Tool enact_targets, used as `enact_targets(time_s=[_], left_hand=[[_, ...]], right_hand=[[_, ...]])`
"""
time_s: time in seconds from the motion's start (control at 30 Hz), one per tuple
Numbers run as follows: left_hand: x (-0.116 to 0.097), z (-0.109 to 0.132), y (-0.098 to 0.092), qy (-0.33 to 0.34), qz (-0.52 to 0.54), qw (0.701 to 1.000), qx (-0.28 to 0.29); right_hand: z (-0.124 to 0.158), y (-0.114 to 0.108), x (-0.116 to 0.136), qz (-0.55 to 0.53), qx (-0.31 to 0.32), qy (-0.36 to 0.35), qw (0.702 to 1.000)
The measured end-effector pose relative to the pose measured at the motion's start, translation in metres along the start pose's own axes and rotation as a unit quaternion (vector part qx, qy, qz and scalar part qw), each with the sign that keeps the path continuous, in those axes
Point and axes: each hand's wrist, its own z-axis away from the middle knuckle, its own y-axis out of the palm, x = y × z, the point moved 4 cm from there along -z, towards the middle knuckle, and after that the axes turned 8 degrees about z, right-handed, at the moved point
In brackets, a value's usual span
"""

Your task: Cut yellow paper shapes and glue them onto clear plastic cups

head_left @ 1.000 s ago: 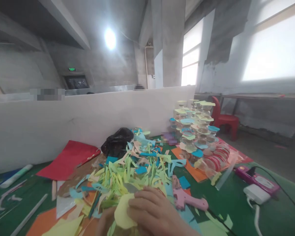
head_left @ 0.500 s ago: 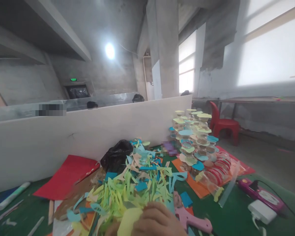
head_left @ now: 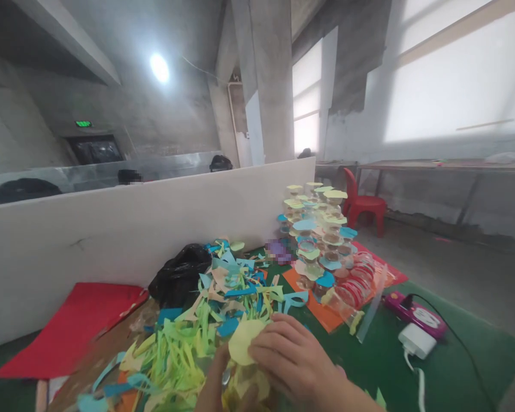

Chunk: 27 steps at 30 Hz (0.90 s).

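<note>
My right hand (head_left: 296, 360) sits low in the middle of the view, fingers curled over a pale yellow paper disc (head_left: 244, 343). My left hand (head_left: 217, 386) shows only in part beneath it, its fingers under the disc and mostly hidden. Both hands hover over a heap of yellow, green and blue paper scraps (head_left: 197, 337) on the green table (head_left: 381, 366). To the right stand stacked clear cups (head_left: 320, 240) topped with coloured paper circles.
A white partition (head_left: 111, 229) runs behind the scraps. A black bag (head_left: 178, 277) and red paper sheet (head_left: 68, 326) lie left. A purple device (head_left: 414, 315), white charger (head_left: 416, 341) and cable lie right. A red chair (head_left: 364, 206) stands beyond. Heads of other people show over the partition.
The view swung left and tilted, so the table contents shifted left. My right hand and the yellow disc now sit higher in view. The pink glue gun is out of sight.
</note>
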Motion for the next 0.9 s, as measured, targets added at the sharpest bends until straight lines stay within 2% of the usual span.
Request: enact_targets(time_s=[0.1, 0.23, 0.37, 0.47, 0.57, 0.67, 0.73, 0.9], left_hand=[[0.002, -0.009, 0.013, 0.031, -0.006, 0.999, 0.042], [0.0, -0.012, 0.028, 0.039, 0.003, 0.993, 0.108], [-0.005, -0.013, 0.036, 0.031, 0.036, 0.996, 0.079], [-0.009, -0.017, 0.041, 0.016, 0.031, 0.994, 0.1], [-0.014, -0.019, 0.043, -0.008, 0.029, 0.995, 0.099], [-0.021, -0.018, 0.045, -0.022, 0.036, 0.997, 0.057], [-0.026, -0.016, 0.048, -0.033, 0.034, 0.998, 0.05], [-0.034, -0.012, 0.056, -0.039, 0.037, 0.993, 0.109]], right_hand=[[0.005, -0.005, -0.008, 0.012, 0.028, 0.011, 0.999], [0.014, -0.01, -0.015, 0.028, 0.051, 0.025, 0.998], [0.016, -0.018, -0.019, 0.047, 0.068, 0.029, 0.996], [0.017, -0.022, -0.021, 0.05, 0.061, 0.044, 0.996], [0.028, -0.02, -0.025, 0.059, 0.028, 0.131, 0.989], [0.052, -0.011, -0.032, 0.05, 0.025, 0.288, 0.956], [0.066, -0.002, -0.035, 0.001, 0.05, 0.357, 0.933], [0.078, 0.007, -0.032, -0.177, 0.11, 0.418, 0.884]])
